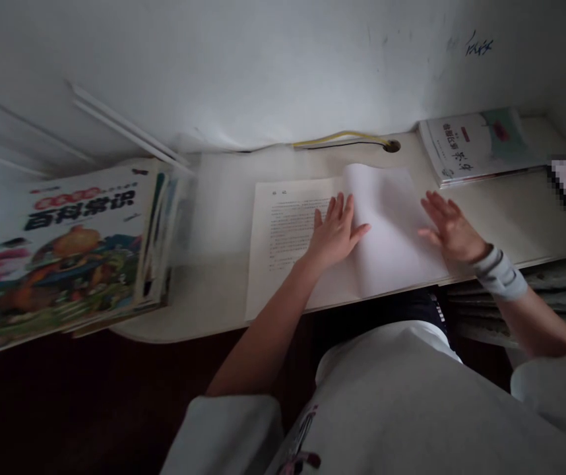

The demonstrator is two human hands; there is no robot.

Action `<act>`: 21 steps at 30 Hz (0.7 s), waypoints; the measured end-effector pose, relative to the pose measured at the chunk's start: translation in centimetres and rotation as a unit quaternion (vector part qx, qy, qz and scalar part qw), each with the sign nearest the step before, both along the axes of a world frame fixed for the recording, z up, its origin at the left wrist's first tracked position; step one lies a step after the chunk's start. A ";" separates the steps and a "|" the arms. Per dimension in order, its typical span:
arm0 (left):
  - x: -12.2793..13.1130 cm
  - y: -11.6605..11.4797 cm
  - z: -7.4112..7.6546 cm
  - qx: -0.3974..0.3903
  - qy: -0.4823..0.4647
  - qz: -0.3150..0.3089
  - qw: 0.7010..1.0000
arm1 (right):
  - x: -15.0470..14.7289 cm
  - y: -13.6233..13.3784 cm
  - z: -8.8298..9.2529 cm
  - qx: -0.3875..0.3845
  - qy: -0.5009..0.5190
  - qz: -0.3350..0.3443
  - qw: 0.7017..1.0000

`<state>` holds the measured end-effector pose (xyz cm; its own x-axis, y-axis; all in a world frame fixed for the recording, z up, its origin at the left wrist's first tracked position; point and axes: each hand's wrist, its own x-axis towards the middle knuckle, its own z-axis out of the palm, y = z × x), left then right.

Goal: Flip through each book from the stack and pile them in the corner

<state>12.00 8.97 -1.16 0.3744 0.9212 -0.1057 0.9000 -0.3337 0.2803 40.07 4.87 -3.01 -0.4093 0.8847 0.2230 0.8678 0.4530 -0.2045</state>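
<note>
My clothing: pale grey short-sleeved shirt [411, 396], small dark-and-pink print [303, 455] low on its front; grey wristband [499, 272] on my right wrist; sleeves end above my elbows.

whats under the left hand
The left hand lies flat on the printed left page of the open booklet; any text beneath the palm is covered.

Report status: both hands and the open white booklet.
Left hand open, flat on printed left page. Right hand open, flat on blank right page. Open white paper booklet on pale desk, one leaf arched up. Colourful book stack apart, leftward.
</note>
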 end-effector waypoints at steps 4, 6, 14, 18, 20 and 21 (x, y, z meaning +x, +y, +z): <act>2.1 3.0 -0.6 -0.039 -0.058 0.012 0.998 | 2.8 5.2 -2.1 -0.018 0.006 -0.027 0.999; 2.9 3.5 -1.2 -0.037 -0.054 0.008 0.998 | 3.0 6.0 -3.1 -0.027 -0.006 -0.022 0.999; 3.6 2.7 -1.7 -0.008 -0.011 0.019 1.000 | 2.5 5.5 -3.9 -0.010 -0.024 -0.033 0.999; 3.7 2.8 -1.8 0.008 -0.017 0.018 1.000 | 2.5 5.5 -4.0 -0.014 -0.029 -0.037 0.999; 4.3 2.7 -2.1 0.021 -0.024 0.021 0.999 | 2.5 5.5 -4.0 -0.016 -0.029 -0.040 0.999; 4.6 2.7 -2.2 0.026 -0.027 0.025 0.999 | 2.5 5.5 -4.0 -0.018 -0.029 -0.042 0.999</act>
<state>16.64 11.62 -3.31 0.3308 0.9429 -0.0382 0.9006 -0.3033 0.3114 42.55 10.40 -6.98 -0.3442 0.9236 0.1688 0.9134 0.3710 -0.1676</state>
